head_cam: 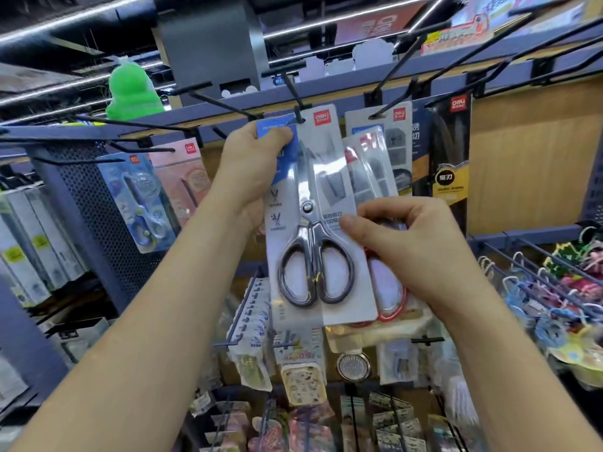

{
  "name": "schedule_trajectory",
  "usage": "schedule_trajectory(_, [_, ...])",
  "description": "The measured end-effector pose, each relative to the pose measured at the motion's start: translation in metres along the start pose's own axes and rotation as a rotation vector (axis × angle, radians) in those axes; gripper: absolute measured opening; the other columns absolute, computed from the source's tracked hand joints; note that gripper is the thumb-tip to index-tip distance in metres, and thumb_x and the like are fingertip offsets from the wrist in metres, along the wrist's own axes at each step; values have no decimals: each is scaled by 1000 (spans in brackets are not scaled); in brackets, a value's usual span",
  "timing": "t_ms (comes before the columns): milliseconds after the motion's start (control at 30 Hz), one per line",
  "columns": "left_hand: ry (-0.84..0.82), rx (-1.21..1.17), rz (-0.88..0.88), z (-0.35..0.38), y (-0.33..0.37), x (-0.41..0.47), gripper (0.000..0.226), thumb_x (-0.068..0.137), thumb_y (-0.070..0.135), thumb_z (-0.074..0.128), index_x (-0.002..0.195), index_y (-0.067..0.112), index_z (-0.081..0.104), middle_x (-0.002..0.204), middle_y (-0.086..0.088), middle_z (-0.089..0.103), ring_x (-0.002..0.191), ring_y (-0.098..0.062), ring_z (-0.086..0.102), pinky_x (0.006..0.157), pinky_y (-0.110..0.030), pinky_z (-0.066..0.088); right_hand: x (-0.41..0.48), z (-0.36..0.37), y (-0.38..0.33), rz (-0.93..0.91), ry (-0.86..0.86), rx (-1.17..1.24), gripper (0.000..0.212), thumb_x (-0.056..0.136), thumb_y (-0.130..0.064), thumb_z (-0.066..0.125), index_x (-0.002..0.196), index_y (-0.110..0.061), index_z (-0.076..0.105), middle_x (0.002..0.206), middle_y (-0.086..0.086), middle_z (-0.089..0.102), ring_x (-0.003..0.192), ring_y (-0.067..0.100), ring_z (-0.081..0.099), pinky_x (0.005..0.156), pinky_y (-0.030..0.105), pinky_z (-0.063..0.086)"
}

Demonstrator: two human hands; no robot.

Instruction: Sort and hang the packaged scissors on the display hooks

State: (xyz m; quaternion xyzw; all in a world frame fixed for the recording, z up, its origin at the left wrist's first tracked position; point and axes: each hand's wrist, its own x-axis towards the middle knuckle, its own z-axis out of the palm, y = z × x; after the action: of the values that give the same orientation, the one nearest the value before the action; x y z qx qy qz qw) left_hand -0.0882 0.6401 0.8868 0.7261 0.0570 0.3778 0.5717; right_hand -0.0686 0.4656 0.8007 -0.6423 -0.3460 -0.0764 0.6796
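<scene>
A packaged pair of grey-handled scissors (313,223) on a white and blue card hangs at the tip of a black display hook (292,89), its hole right at the hook end. My left hand (254,168) grips the card's upper left edge. My right hand (401,243) pinches the card's right side and also holds a second pack, red-handled scissors (388,288), behind it. To the right, another grey scissors pack (391,148) hangs on a neighbouring hook (394,93).
Small blue children's scissors (143,203) and a pink pack (186,177) hang at left. A dark pack (450,151) hangs at right. Several bare black hooks jut out overhead. Small goods and keychains (548,308) fill the lower racks.
</scene>
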Motion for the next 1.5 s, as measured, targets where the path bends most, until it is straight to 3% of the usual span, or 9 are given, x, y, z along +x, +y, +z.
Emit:
schedule_trajectory(167, [-43, -42, -26, -14, -19, -25, 66, 88, -1, 65, 137, 35, 42, 105, -8, 71, 88, -21, 72, 68, -35, 59, 10, 4, 11, 17, 89, 11, 12, 87, -24, 75, 76, -19, 77, 69, -7, 72, 68, 6, 63, 72, 30, 53])
schedule_trajectory(533, [-31, 225, 69, -17, -82, -11, 48, 87, 5, 71, 128, 28, 63, 107, 11, 68, 98, -7, 64, 99, -36, 52, 19, -12, 41, 60, 337, -129, 26, 86, -10, 70, 71, -31, 70, 78, -14, 71, 75, -3, 65, 71, 23, 57])
schedule_trajectory(733, [-20, 388, 71, 9, -113, 29, 50, 91, 9, 67, 135, 29, 58, 85, 9, 36, 76, -4, 38, 82, -24, 50, 1, -38, 51, 64, 311, -65, 25, 87, -9, 71, 89, -33, 65, 98, -10, 70, 97, 17, 68, 90, 50, 56])
schedule_trajectory(767, [-15, 402, 76, 10, -117, 35, 50, 91, 7, 66, 135, 30, 58, 126, 1, 51, 117, -17, 42, 86, -28, 52, -1, -38, 51, 62, 285, -19, 30, 87, -10, 72, 92, -38, 61, 103, -6, 69, 99, 21, 68, 90, 52, 56])
schedule_trajectory(800, [-16, 401, 71, 10, -121, 38, 50, 92, 5, 64, 134, 31, 58, 98, 10, 67, 87, -18, 64, 91, -32, 52, -4, -39, 51, 68, 251, 33, 36, 86, -12, 74, 95, -42, 57, 109, -3, 68, 100, 23, 69, 90, 52, 56])
schedule_trajectory(900, [-72, 378, 39, 6, -131, 44, 54, 94, -2, 54, 134, 35, 58, 107, 10, 63, 98, -11, 58, 98, -36, 52, -11, -38, 52, 93, 164, 120, 49, 85, -21, 78, 112, -51, 49, 127, 3, 64, 103, 30, 69, 89, 55, 56])
schedule_trajectory(1033, [-113, 332, -62, 5, -121, 31, 47, 100, 2, 42, 129, 35, 59, 118, 0, 65, 86, -29, 65, 78, -39, 57, -16, -34, 48, 71, 89, 147, 55, 80, -40, 78, 122, -60, 48, 138, 5, 58, 105, 28, 70, 89, 52, 57])
schedule_trajectory(1200, [-39, -15, -7, 2, -68, -14, 23, 102, 24, 48, 107, 26, 71, 101, 3, 72, 96, -14, 68, 75, -29, 56, -16, -28, 50, 47, 27, 96, 68, 75, -52, 78, 132, -61, 43, 138, 3, 59, 123, 34, 60, 101, 60, 47])
schedule_trajectory(1500, [-104, -146, -49, -7, -49, -40, 11, 86, 18, 70, 96, 16, 67, 88, 2, 77, 80, -14, 74, 59, -25, 57, -15, -11, 49, -20, -113, 86, 45, 76, -30, 76, 114, -46, 59, 119, -6, 68, 105, 19, 69, 87, 45, 58])
